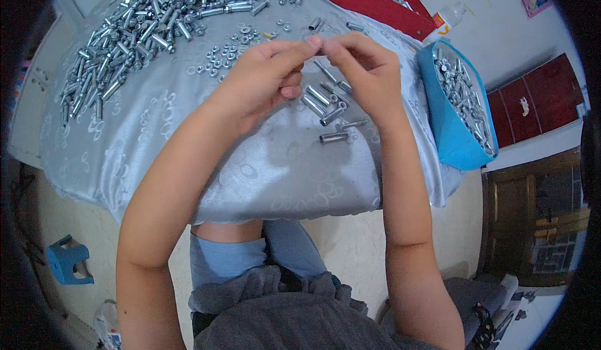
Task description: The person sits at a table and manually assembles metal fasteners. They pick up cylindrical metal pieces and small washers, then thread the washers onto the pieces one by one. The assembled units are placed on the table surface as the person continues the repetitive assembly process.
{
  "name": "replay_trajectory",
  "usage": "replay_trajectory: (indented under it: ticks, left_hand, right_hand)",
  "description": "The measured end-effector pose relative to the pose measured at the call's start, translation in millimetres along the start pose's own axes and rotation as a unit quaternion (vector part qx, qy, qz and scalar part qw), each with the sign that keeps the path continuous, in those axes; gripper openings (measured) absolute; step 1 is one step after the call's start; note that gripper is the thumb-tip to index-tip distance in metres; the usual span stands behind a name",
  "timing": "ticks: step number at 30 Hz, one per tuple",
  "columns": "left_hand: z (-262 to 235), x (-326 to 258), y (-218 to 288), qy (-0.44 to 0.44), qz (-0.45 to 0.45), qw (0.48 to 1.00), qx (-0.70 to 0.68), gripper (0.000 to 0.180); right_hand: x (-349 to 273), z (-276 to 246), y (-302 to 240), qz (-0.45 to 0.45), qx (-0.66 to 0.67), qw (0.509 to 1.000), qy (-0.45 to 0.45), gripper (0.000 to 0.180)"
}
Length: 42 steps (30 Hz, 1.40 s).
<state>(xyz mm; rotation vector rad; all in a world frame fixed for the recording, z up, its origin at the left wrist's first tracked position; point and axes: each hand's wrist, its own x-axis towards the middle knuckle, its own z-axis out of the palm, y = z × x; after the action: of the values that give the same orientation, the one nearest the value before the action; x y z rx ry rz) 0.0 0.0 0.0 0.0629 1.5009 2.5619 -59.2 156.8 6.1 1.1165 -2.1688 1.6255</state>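
Fingertips of my left hand [269, 74] and my right hand [372, 77] meet above the table, both closed in a pinch. Whatever small piece they have between them is mostly hidden by the fingers, so I cannot make it out. Just below the hands lie several loose metal sleeves [314, 106], with thin bolts and small nuts among them. Left of them, close to my left hand, nuts and washers [216, 62] are scattered on the silvery tablecloth [269, 181]. One short sleeve [315, 23] lies just beyond my fingertips.
A large heap of metal anchor bolts [156, 27] covers the far left of the table. At the far right stand a red box [382, 12] and a blue container [446, 131] filled with metal parts, with a white bottle [446, 21] between them. A blue stool [66, 259] is on the floor.
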Motion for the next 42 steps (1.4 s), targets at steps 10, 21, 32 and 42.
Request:
replay_trajectory:
  ticks: [10, 21, 32, 42]
  left_hand:
    - [-5, 3, 4, 0.033, -0.018, 0.994, -0.106, 0.026]
    - [-8, 0, 7, 0.068, -0.012, 0.994, -0.082, 0.025]
    - [-12, 2, 6, 0.084, -0.008, 0.994, -0.064, 0.025]
    - [-18, 5, 10, 0.109, -0.028, 0.990, -0.084, 0.024]
  right_hand:
    - [9, -54, 16, 0.120, -0.026, 0.958, 0.258, 0.016]
    - [4, -61, 57, 0.112, -0.246, 0.943, 0.193, 0.020]
    - [-2, -46, 82, 0.154, -0.501, 0.851, 0.025, 0.025]
    - [13, -43, 71, 0.144, -0.500, 0.852, 0.065, 0.022]
